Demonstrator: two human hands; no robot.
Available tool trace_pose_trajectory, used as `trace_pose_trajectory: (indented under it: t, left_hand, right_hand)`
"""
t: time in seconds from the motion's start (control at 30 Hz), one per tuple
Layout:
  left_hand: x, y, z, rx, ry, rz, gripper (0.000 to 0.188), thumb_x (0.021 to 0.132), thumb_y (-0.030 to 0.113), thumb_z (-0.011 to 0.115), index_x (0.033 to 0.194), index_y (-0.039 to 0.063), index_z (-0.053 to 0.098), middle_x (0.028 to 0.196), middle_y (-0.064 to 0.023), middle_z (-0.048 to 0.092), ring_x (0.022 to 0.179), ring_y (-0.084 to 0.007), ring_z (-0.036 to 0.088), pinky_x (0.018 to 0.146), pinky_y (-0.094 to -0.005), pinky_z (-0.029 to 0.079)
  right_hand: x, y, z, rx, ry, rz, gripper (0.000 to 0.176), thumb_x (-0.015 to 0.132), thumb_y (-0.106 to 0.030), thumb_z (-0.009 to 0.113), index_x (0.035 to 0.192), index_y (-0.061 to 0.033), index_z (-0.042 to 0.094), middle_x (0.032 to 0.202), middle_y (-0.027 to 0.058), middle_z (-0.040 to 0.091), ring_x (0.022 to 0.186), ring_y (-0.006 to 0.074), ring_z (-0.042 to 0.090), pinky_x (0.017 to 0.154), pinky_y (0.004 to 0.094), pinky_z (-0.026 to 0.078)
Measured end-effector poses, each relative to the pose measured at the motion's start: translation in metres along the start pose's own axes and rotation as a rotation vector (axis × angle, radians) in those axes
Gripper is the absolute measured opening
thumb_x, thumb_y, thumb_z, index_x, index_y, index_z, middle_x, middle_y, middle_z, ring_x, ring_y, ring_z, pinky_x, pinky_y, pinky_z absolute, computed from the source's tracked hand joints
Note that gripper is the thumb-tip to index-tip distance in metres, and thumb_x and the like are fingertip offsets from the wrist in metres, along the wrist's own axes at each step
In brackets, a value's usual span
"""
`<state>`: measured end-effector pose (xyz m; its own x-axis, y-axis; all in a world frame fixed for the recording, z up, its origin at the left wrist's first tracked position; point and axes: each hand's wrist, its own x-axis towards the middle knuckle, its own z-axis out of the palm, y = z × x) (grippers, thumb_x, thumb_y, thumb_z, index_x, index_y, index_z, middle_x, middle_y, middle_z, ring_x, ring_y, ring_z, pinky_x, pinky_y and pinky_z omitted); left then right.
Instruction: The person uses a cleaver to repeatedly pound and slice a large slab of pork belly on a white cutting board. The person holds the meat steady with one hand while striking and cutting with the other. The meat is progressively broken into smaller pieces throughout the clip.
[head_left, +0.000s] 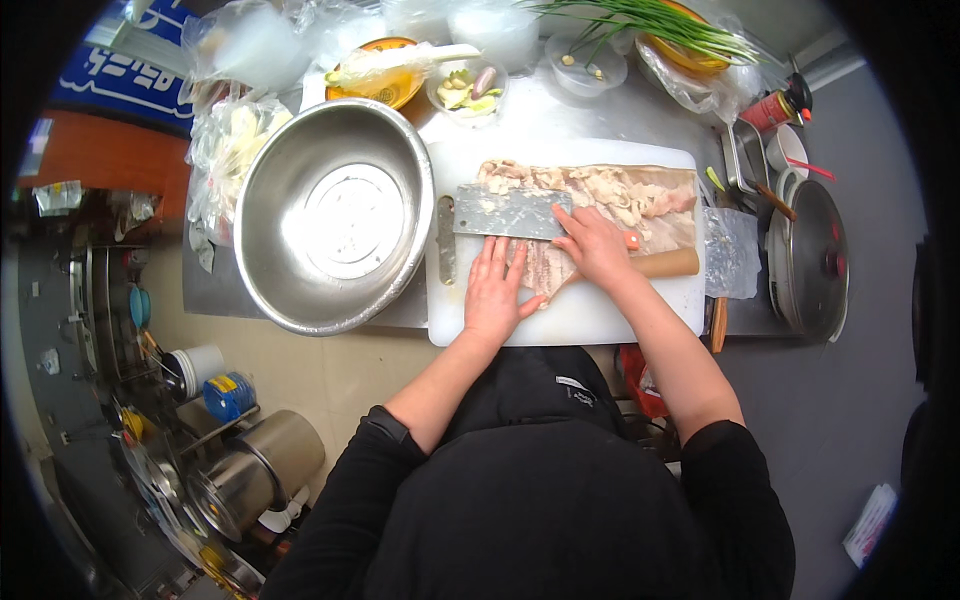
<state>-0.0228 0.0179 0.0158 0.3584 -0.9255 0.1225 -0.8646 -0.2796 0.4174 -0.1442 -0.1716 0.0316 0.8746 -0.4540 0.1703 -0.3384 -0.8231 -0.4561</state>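
My right hand grips a cleaver, its index finger stretched along the blade. The broad blade lies nearly flat, smeared with whitish scraps. Over a slab of pale, fatty raw meat the cleaver reaches leftward. My left hand rests palm down, fingers spread, on a thin pinkish piece of meat just below the blade. Beside my right wrist lies a smooth tan cylinder; whether it is a roll of skin or wood I cannot tell. All this sits on a white cutting board.
A large steel basin stands left of the board, overlapping the table's front edge. Bowls, plastic bags and green onions line the back. Rightward are a lidded pot, a steel tray and a wooden handle jutting over the edge.
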Motion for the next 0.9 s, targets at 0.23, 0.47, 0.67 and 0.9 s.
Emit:
trace_pose_trajectory:
  t: [0.23,0.47,0.67,0.9]
  left_hand:
    - [-0.001,-0.001,-0.003,-0.008,-0.017,0.005,0.088,0.072,0.039,0.084,0.146,0.007,0.049,0.156,-0.0212,0.034,0.148,-0.0393,0.027,0.116,-0.0497,0.031]
    - [0.000,-0.002,-0.005,0.000,-0.030,0.013,0.087,0.072,0.038,0.084,0.145,0.006,0.049,0.155,-0.0212,0.035,0.148,-0.0395,0.028,0.115,-0.0499,0.032]
    - [0.000,-0.002,-0.004,0.005,-0.030,0.025,0.088,0.071,0.039,0.085,0.146,0.008,0.049,0.154,-0.0221,0.036,0.147,-0.0402,0.029,0.114,-0.0505,0.033]
    - [-0.001,-0.002,-0.006,0.017,-0.065,0.001,0.090,0.071,0.039,0.085,0.147,0.009,0.048,0.154,-0.0216,0.036,0.146,-0.0407,0.029,0.114,-0.0512,0.033]
  right_hand:
    - [-0.028,0.006,-0.011,-0.067,0.012,0.100,0.049,0.087,-0.027,0.071,0.132,-0.0091,0.061,0.096,0.0070,0.059,0.097,0.0268,0.057,0.080,0.0393,0.050]
    - [0.000,-0.012,0.007,-0.064,-0.010,0.094,0.051,0.088,-0.027,0.071,0.134,-0.0081,0.060,0.098,0.0074,0.060,0.099,0.0268,0.057,0.081,0.0396,0.050]
    - [0.011,-0.019,0.017,-0.080,0.067,0.079,0.052,0.088,-0.027,0.070,0.134,-0.0069,0.059,0.098,0.0075,0.060,0.100,0.0269,0.057,0.083,0.0391,0.050]
    - [0.000,-0.016,0.008,-0.067,0.039,0.138,0.052,0.088,-0.028,0.070,0.134,-0.0074,0.059,0.099,0.0080,0.061,0.100,0.0277,0.058,0.083,0.0401,0.051]
